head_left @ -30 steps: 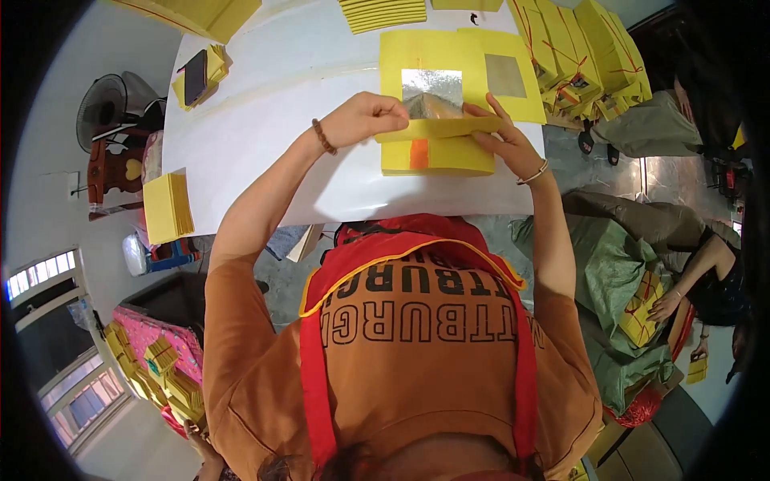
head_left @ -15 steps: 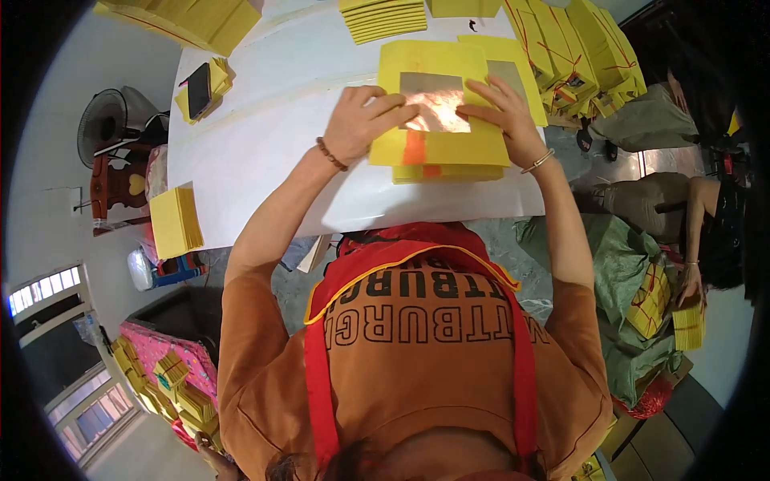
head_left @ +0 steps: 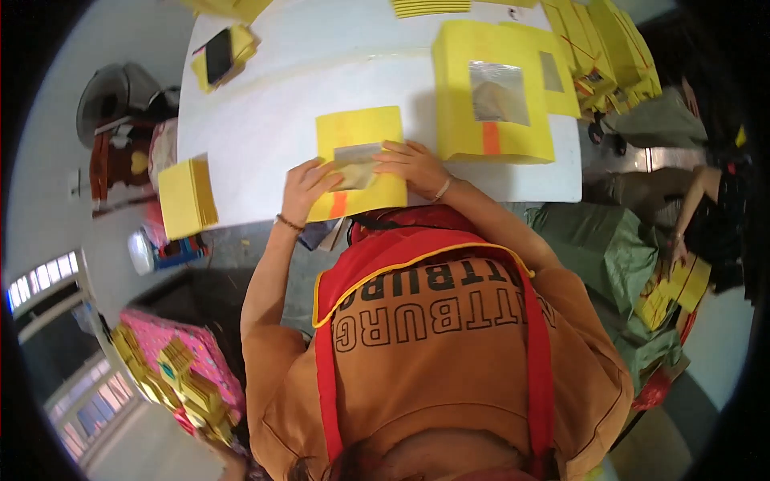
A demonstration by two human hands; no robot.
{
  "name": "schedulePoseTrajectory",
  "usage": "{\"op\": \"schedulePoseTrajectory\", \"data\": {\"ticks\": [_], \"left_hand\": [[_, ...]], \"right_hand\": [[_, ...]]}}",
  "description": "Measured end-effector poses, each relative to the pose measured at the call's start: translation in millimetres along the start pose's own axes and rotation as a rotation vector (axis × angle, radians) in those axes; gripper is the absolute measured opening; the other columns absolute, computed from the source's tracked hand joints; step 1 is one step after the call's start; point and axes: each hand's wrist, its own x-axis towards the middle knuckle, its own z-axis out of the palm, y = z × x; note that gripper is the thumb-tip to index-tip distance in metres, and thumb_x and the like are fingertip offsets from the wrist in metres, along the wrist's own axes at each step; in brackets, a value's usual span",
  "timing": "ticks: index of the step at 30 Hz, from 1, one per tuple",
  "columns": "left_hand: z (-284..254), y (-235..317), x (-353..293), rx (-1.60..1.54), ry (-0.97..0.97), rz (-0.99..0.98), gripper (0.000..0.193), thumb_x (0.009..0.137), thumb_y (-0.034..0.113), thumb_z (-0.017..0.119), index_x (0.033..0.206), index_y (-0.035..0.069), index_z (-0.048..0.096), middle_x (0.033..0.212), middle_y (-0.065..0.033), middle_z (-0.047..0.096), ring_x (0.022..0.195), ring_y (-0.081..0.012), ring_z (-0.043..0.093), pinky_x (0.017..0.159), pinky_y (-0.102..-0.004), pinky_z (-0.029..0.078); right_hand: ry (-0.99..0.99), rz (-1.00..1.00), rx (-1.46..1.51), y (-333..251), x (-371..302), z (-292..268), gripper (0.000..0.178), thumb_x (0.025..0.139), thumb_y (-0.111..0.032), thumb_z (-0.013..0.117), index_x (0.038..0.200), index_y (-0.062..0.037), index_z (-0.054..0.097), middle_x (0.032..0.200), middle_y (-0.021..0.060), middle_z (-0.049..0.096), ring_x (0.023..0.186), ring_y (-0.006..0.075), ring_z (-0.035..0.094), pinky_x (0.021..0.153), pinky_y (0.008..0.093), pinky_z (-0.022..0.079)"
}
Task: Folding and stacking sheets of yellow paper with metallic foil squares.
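Observation:
A yellow sheet of joss paper [head_left: 369,122] with a silvery foil rectangle and an orange stripe lies at the table's near edge, slightly bowed. My left hand [head_left: 310,189] holds its left side, fingers reaching across toward the foil. From the right, my right hand [head_left: 413,166] grips the sheet, its fingertips over the foil's right edge. Both thumbs are mostly hidden. To the right of my hands stands a thick stack of the same joss paper [head_left: 533,144], foil and orange stripe on top.
At the far left a black phone [head_left: 218,56] rests on yellow paper. A yellow bundle [head_left: 186,196] sits at the white table's [head_left: 257,136] left corner. Tied yellow packets [head_left: 618,48] stand beyond the right side. Another person's hand [head_left: 678,250] is by a green sack [head_left: 593,248].
Both my hands have moved left and toward me with a joss paper sheet, away from the stack. The view has shifted slightly. At the right, the other person's hand has moved too.

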Motion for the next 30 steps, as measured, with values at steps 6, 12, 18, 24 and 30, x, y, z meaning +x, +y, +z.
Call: {"op": "schedulePoseTrajectory", "data": {"ticks": [6,12,18,24,30], "left_hand": [[13,-6,-9,-0.241,-0.188,-0.115,0.024,0.073,0.013,0.062,0.096,0.011,0.064,0.096,-0.0059,0.062,0.092,-0.0233,0.055,0.075,-0.035,0.044],[25,-9,7,-0.656,-0.261,-0.934,0.031,0.079,0.035,0.06,0.095,0.009,0.064,0.075,-0.0131,0.063,0.069,-0.0276,0.059,0.062,-0.0351,0.046],[36,-12,15,-0.571,-0.263,-1.074,0.037,0.078,0.038,0.058,0.097,0.006,0.062,0.077,-0.0142,0.064,0.073,-0.0316,0.061,0.064,-0.0401,0.046],[33,-9,30,-0.392,-0.363,-1.143,0.046,0.08,0.038,0.053,0.111,0.004,0.048,0.084,-0.0186,0.063,0.077,-0.036,0.06,0.067,-0.0443,0.046],[41,-13,34,-0.329,-0.328,-1.118,0.048,0.08,0.038,0.053,0.114,0.006,0.043,0.085,-0.0194,0.063,0.079,-0.038,0.06,0.068,-0.0455,0.046]], "right_hand": [[-0.098,0.203,0.053,-1,-6,5,0.027,0.079,-0.011,0.051,0.102,-0.0209,0.061,0.106,-0.0025,0.061,0.106,0.0157,0.051,0.086,0.0368,0.032],[-0.198,0.52,0.035,4,9,12,0.024,0.081,-0.021,0.052,0.103,-0.0145,0.06,0.093,0.0084,0.064,0.089,0.0246,0.057,0.073,0.0395,0.038],[0.094,0.825,0.338,-10,23,13,0.042,0.078,-0.024,0.058,0.117,-0.0103,0.046,0.085,0.0154,0.063,0.08,0.0351,0.059,0.068,0.0442,0.044],[0.137,0.723,0.282,-6,23,12,0.045,0.073,-0.015,0.062,0.116,-0.0113,0.05,0.098,0.0151,0.06,0.084,0.0326,0.059,0.072,0.0406,0.046],[0.111,0.745,0.232,-7,26,10,0.036,0.071,-0.014,0.063,0.106,-0.0103,0.058,0.098,0.0122,0.059,0.083,0.0303,0.058,0.073,0.0385,0.046]]}}
